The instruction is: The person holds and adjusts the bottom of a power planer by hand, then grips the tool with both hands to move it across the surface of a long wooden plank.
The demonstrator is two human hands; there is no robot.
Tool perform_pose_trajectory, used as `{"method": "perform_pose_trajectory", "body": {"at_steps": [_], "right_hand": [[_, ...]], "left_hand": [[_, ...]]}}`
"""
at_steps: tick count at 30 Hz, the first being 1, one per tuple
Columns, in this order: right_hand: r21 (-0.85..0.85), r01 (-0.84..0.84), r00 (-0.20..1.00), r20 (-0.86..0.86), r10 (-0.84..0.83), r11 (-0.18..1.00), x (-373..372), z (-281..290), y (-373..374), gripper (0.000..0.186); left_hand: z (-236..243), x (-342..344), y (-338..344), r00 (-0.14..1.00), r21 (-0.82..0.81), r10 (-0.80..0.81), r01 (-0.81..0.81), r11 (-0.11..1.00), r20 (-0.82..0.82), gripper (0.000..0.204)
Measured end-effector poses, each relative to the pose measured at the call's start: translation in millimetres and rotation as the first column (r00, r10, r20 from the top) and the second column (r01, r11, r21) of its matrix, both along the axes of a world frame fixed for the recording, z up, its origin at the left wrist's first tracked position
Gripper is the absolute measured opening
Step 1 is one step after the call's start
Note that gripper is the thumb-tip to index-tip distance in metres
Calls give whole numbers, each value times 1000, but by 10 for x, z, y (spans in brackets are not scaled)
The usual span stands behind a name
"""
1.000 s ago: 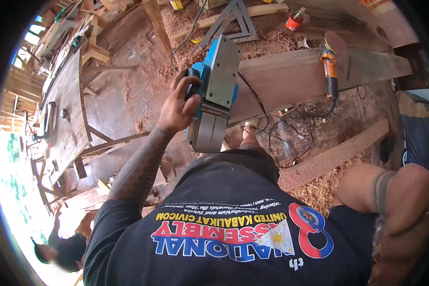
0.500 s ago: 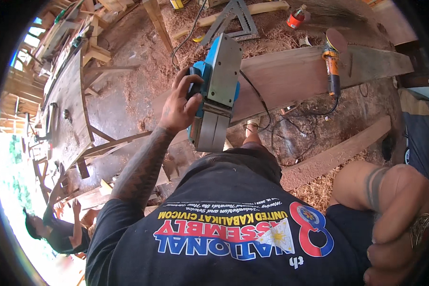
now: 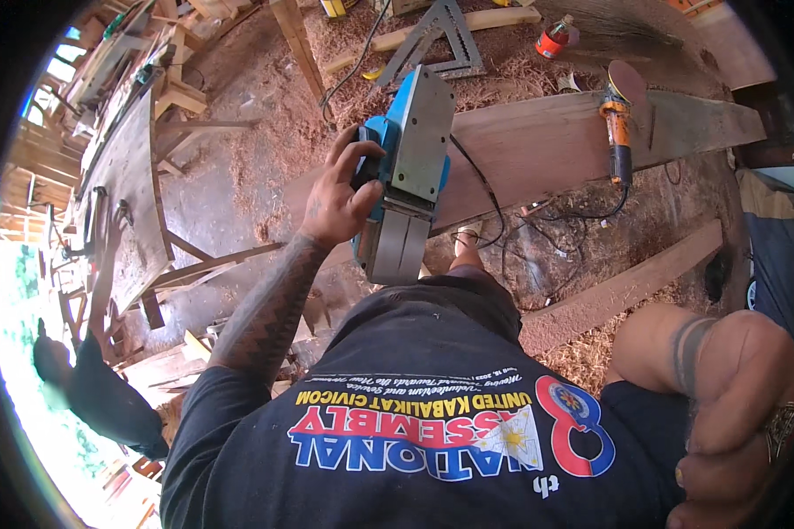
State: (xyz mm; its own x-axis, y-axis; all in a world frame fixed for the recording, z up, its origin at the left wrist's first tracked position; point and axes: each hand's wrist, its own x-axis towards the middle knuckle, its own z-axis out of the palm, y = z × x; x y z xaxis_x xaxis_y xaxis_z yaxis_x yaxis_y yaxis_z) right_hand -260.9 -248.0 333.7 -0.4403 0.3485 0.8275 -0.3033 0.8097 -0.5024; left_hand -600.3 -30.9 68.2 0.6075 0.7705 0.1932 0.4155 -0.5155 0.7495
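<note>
My left hand (image 3: 340, 201) is closed around the black front knob of a blue electric planer (image 3: 422, 141). The planer is tipped up in front of my shirt, its metal sole and blade gap facing me. A black cord runs from behind it to the floor. At the lower right my raised right hand (image 3: 739, 410) is very close, fingers curled and a ring on one; whatever they may hold is hidden. Beyond the planer, a broad reddish plank (image 3: 525, 145) carries an orange and black angle grinder (image 3: 617, 132) with a sanding disc.
Wood shavings cover much of the floor. A metal set square (image 3: 454, 44) and a red-labelled bottle (image 3: 553, 37) lie beyond the plank. Another plank (image 3: 626, 273) lies at right. A wooden workbench (image 3: 132, 207) stands left, with a bent-over person in dark clothes (image 3: 106, 397) nearby.
The person at left has bent over and turned, now a dark shape. My left hand keeps its grip, and the planer appears only slightly shifted along with the whole view.
</note>
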Motion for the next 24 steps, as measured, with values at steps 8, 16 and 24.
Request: {"method": "perform_pose_trajectory", "body": {"at_steps": [8, 16, 24], "right_hand": [[-676, 337, 936, 315, -157, 655, -335, 529, 11, 23], [12, 376, 926, 29, -377, 926, -321, -217, 104, 17], [-197, 127, 861, 509, -9, 972, -136, 90, 511, 38]], "left_hand": [[4, -152, -36, 1000, -66, 15, -17, 998, -26, 62], [58, 2, -4, 1000, -65, -12, 11, 998, -9, 61], [28, -28, -17, 1000, -66, -13, 14, 998, 14, 63]]}}
